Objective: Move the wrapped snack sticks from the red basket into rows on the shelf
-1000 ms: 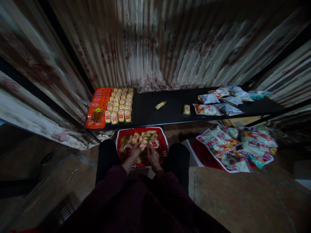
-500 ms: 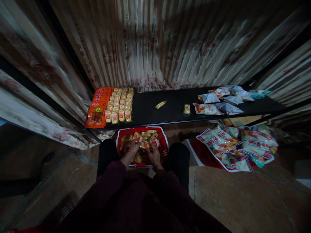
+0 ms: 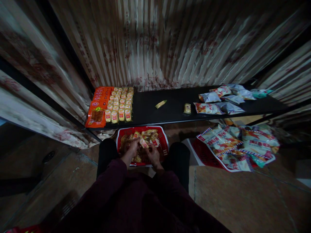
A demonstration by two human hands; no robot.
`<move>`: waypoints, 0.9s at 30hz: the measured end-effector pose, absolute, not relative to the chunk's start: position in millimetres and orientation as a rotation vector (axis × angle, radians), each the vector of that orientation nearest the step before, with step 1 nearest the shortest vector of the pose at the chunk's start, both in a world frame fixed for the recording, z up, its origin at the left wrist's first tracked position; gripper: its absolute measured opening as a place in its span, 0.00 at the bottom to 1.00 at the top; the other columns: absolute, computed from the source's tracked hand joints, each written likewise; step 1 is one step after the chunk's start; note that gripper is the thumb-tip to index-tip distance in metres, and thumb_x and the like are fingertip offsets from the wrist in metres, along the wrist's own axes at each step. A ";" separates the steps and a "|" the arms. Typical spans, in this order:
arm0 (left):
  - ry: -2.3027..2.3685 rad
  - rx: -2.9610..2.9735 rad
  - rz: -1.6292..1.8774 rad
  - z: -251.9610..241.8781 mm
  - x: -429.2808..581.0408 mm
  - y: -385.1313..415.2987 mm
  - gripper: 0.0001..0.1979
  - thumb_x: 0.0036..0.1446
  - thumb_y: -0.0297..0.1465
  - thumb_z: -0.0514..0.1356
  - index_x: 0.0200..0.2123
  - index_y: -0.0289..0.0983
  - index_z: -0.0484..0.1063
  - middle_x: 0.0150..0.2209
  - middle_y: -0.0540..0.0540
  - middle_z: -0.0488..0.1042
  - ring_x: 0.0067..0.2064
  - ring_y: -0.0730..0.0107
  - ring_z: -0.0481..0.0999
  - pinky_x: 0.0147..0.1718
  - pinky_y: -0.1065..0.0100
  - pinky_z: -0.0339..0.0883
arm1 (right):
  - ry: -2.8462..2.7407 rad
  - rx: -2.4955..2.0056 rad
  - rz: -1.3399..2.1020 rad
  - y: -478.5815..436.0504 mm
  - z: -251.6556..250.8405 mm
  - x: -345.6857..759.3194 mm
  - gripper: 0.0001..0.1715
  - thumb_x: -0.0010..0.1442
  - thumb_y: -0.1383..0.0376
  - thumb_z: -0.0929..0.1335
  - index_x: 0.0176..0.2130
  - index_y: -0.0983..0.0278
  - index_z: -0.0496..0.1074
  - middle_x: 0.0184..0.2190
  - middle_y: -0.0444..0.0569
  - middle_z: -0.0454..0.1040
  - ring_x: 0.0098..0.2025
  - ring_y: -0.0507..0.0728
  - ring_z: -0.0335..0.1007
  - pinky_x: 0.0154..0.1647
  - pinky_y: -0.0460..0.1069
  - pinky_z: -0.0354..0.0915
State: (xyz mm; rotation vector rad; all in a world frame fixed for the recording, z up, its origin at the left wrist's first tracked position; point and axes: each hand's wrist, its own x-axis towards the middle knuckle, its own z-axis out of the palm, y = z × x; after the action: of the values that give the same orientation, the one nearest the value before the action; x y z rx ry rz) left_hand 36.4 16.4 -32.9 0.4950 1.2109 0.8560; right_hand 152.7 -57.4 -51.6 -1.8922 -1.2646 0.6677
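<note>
A red basket (image 3: 163, 139) sits on the floor between my knees, filled with several small yellow snack packets. Both hands are inside it. My left hand (image 3: 132, 147) pinches one small yellow packet (image 3: 143, 143) at the basket's middle. My right hand (image 3: 153, 152) is curled on the packets beside it; what its fingers hold is too dark to name. On the black shelf (image 3: 170, 111) just beyond, small yellow packets (image 3: 119, 104) stand in neat rows beside orange packs (image 3: 99, 106).
Two loose yellow packets (image 3: 160, 104) lie mid-shelf. Silver and red snack bags (image 3: 220, 99) lie at the shelf's right end. More big bags (image 3: 239, 145) are heaped on a second red basket on the floor at right. Corrugated metal walls close in behind and left.
Both hands have shifted slightly further into the basket, and the left hand now lifts a single packet by its end.
</note>
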 end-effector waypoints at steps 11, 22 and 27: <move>1.176 0.530 0.922 -23.6 41.0 17.2 0.09 0.36 0.28 0.65 0.26 0.35 0.70 0.27 0.48 0.73 0.29 0.73 0.71 0.29 0.73 0.62 | -1.267 -1.784 0.645 -58.5 -41.2 150.7 0.16 0.55 0.57 0.62 0.41 0.60 0.71 0.38 0.47 0.77 0.39 0.56 0.74 0.43 0.49 0.68; 1.201 0.523 0.921 -26.2 43.6 16.5 0.11 0.40 0.30 0.65 0.30 0.34 0.72 0.25 0.49 0.73 0.26 0.75 0.70 0.27 0.72 0.62 | -1.255 -1.745 0.605 -58.1 -39.1 149.8 0.17 0.56 0.58 0.61 0.40 0.62 0.71 0.37 0.49 0.77 0.39 0.56 0.74 0.43 0.50 0.68; 1.092 0.500 0.942 -18.1 44.6 17.0 0.14 0.38 0.26 0.65 0.33 0.33 0.72 0.30 0.46 0.76 0.29 0.72 0.73 0.32 0.70 0.65 | -1.206 -1.730 0.595 -57.3 -34.1 148.5 0.18 0.55 0.58 0.61 0.41 0.63 0.71 0.38 0.50 0.77 0.40 0.56 0.73 0.44 0.50 0.68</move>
State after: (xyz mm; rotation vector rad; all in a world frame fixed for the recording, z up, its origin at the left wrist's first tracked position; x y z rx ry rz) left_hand 44.6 17.0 -18.1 0.4998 1.0925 0.9420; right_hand 148.5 -57.3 -34.1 -1.7303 -1.2062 0.5946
